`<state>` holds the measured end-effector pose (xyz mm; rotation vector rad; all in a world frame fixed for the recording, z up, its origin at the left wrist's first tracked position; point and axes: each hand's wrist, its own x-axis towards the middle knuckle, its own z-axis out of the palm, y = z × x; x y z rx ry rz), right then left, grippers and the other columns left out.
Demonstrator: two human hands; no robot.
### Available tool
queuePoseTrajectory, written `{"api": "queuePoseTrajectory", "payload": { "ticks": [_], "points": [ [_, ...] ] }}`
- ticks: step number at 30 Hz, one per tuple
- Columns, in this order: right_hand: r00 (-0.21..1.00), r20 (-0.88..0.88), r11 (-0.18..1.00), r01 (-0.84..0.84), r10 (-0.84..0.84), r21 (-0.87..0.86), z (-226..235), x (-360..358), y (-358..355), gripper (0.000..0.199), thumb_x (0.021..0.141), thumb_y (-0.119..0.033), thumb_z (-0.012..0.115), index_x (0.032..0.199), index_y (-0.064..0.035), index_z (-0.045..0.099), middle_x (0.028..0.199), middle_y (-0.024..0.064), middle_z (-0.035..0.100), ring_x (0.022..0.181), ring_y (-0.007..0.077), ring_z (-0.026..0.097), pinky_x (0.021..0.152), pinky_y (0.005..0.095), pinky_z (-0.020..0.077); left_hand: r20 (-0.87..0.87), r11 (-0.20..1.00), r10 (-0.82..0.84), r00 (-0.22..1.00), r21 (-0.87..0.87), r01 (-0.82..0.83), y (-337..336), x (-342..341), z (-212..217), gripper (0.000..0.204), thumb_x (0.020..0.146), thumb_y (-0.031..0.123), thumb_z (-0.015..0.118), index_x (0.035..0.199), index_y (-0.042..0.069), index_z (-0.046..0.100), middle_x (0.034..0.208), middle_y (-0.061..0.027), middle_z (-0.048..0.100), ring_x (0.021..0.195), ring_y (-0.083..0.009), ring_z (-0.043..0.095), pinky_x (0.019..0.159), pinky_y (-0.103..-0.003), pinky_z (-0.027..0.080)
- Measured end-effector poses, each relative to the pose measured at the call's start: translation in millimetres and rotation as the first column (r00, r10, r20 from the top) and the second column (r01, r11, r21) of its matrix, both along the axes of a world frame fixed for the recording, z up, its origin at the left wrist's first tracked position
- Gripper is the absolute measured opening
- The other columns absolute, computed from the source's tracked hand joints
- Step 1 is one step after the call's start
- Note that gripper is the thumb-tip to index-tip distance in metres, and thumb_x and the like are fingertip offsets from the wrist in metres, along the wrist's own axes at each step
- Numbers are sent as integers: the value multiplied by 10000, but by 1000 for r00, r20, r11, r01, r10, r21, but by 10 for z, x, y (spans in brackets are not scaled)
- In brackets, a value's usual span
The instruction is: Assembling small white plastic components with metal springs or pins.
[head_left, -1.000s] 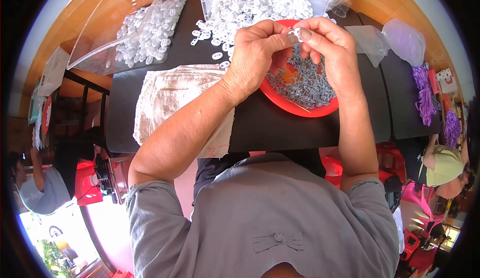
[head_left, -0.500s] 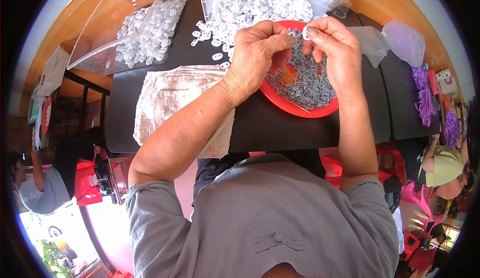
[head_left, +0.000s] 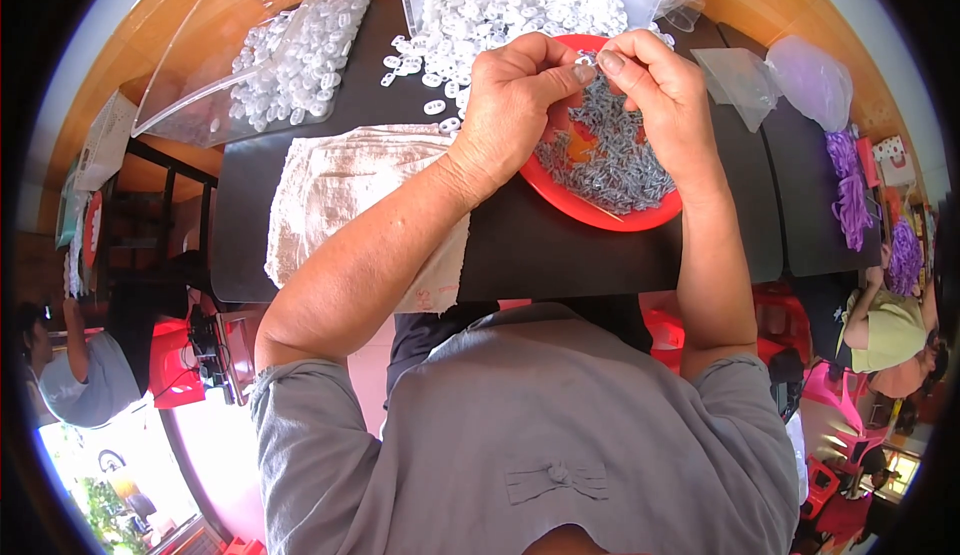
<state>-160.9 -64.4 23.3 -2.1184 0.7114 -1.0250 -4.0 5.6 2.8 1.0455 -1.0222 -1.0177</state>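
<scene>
Over the red basin (head_left: 600, 217), my two hands meet fingertip to fingertip. My left hand (head_left: 525, 90) is closed in a pinch, thumb against forefinger. A pinch also closes my right hand (head_left: 668, 90). Between the two sets of fingertips sits a small white oval piece (head_left: 587, 58), largely covered by the fingers, and both hands appear to grip it. Many small slim grey pieces (head_left: 625, 170) fill the basin, with its red bottom showing in patches. Whether a grey piece is also in my fingers is too small to tell.
A heap of white two-holed oval pieces (head_left: 520, 0) spills from a clear bin behind my hands. More lie in a clear container (head_left: 300, 55) at the far left. A beige cloth (head_left: 350, 185) lies left of the basin; plastic bags (head_left: 810, 80) are at right. Other people sit at both sides.
The white piece, earlier upright in my right fingertips, now lies between both hands. My right hand has moved slightly left, closing the gap to my left hand.
</scene>
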Motion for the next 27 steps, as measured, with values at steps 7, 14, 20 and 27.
{"api": "queuePoseTrajectory", "payload": {
  "ticks": [7,14,20,27],
  "points": [
    [1000,-1,994,-26,26,-104,-41,-25,-48,154,934,-173,586,880,-29,592,709,-29,517,637,52,441,561,221,381,68,1000,23,997,4,-24,-2,-3,23,152,891,155,667,887,8,630,679,-13,592,536,-66,511,460,-216,403],
    [1000,-8,995,-14,13,-95,-63,16,-19,98,891,-66,610,862,12,558,691,59,567,635,117,488,598,263,420,161,1000,18,987,7,-19,-16,2,-26,143,908,142,625,915,-1,619,693,-7,578,534,-61,499,452,-214,388],
    [998,2,981,-60,61,-182,-150,57,-28,35,911,-34,568,894,-3,574,715,-6,525,652,69,473,588,224,392,153,998,41,987,49,-49,-11,-5,-17,129,911,114,607,909,-16,611,681,-12,568,523,-67,491,429,-219,374],
    [996,-19,895,-91,92,-436,-200,99,-43,88,840,67,531,910,16,548,759,57,536,685,135,525,647,261,445,100,994,59,993,82,-68,7,7,-48,111,895,93,616,843,-5,613,653,-15,555,497,-79,468,413,-225,351]
  ]
}}
